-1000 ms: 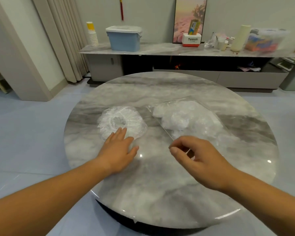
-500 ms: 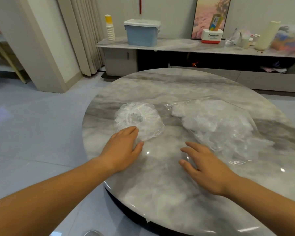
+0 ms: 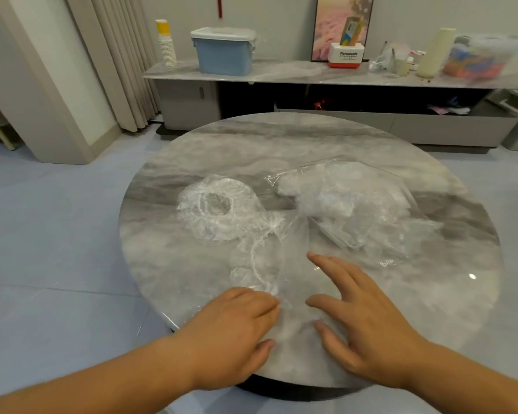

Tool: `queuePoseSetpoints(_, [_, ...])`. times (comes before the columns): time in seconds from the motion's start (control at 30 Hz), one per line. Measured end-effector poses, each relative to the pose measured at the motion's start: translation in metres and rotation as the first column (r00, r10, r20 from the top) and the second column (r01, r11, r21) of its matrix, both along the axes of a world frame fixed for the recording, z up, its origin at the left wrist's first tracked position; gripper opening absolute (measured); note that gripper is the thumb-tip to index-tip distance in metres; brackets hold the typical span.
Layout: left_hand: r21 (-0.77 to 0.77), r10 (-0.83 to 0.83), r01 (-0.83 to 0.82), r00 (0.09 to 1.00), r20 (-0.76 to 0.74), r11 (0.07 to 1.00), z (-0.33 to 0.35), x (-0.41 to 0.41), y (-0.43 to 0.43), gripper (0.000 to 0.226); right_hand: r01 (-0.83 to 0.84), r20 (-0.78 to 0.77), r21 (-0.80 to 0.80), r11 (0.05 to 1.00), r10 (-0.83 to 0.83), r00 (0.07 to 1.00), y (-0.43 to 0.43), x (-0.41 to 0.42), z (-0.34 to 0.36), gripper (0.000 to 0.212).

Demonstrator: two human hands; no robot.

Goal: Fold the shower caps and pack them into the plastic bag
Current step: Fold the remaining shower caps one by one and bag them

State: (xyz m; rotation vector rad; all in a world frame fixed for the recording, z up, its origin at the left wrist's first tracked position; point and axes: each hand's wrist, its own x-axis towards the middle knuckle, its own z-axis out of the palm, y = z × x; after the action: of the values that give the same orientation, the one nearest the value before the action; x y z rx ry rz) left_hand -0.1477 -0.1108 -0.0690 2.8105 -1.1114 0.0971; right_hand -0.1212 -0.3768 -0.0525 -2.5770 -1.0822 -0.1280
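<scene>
So one shower cap [image 3: 259, 258] is laid out loose on the marble table [image 3: 431, 294], between the stack of caps [image 3: 213, 210] and the near edge, with the part-stuffed plastic bag [image 3: 365, 204] off to the right. The left hand [image 3: 237, 327] is bent over the cap's near edge; pinched or just pressed, can't be told. The right hand [image 3: 362, 318] is held open, fingers spread, nothing in it. Film like this is probably feather-light, floppy and clingy, so it's best taken by the elastic rim [image 3: 253, 252].
</scene>
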Motion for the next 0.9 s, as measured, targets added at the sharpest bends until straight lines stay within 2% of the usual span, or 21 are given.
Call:
queuePoseSetpoints(0.1, [0.008,0.012,-0.011,0.999,-0.032,1.0,0.001,0.0,-0.002,0.041,-0.007,0.032,0.015,1.0,0.007,0.999,-0.002,-0.009,-0.003,0.023])
queuePoseSetpoints(0.2, [-0.006,0.018,-0.019,0.992,-0.128,1.0,0.009,0.004,-0.003,0.043,-0.064,0.055,-0.035,0.997,0.065,0.996,-0.003,-0.014,-0.004,0.02])
queuePoseSetpoints(0.27, [-0.045,-0.01,0.001,0.984,-0.179,0.999,0.013,0.008,-0.004,0.046,-0.089,-0.014,-0.082,0.993,0.089,0.996,-0.004,-0.013,-0.006,0.026])
queuePoseSetpoints(0.33, [-0.097,-0.023,0.001,0.974,-0.226,0.995,0.018,0.009,-0.006,0.047,-0.092,-0.156,-0.083,0.992,0.078,0.985,-0.004,-0.01,-0.01,0.038])
queuePoseSetpoints(0.4, [-0.165,-0.013,-0.03,0.966,-0.257,0.986,0.018,0.012,-0.006,0.045,-0.081,-0.22,-0.066,0.995,0.065,0.973,-0.005,-0.006,-0.015,0.045])
queuePoseSetpoints(0.47, [-0.223,0.024,-0.097,0.95,-0.311,0.97,0.015,0.015,-0.003,0.045,-0.076,-0.206,-0.043,0.996,0.066,0.976,-0.007,-0.002,-0.016,0.045])
queuePoseSetpoints(0.53, [-0.287,0.09,-0.206,0.925,-0.37,0.936,0.014,0.018,0.001,0.055,-0.062,-0.198,-0.001,0.998,0.061,0.978,-0.006,0.001,-0.011,0.041])
queuePoseSetpoints(0.63, [-0.371,0.195,-0.399,0.856,-0.48,0.838,0.013,0.025,0.005,0.067,-0.027,-0.253,0.06,0.998,0.041,0.967,-0.003,0.003,-0.004,0.043])
queuePoseSetpoints(0.73, [-0.377,0.251,-0.53,0.774,-0.581,0.76,0.016,0.03,0.007,0.058,0.07,-0.378,0.116,0.991,-0.022,0.926,-0.003,0.007,-0.004,0.051])
queuePoseSetpoints(0.8, [-0.33,0.244,-0.547,0.729,-0.639,0.769,0.019,0.031,0.009,0.055,0.119,-0.463,0.139,0.983,-0.042,0.885,-0.004,0.01,-0.004,0.049])
queuePoseSetpoints(0.9, [-0.312,0.224,-0.517,0.733,-0.642,0.797,0.021,0.034,0.01,0.037,0.189,-0.549,0.18,0.965,-0.061,0.833,-0.003,0.013,-0.005,0.037])
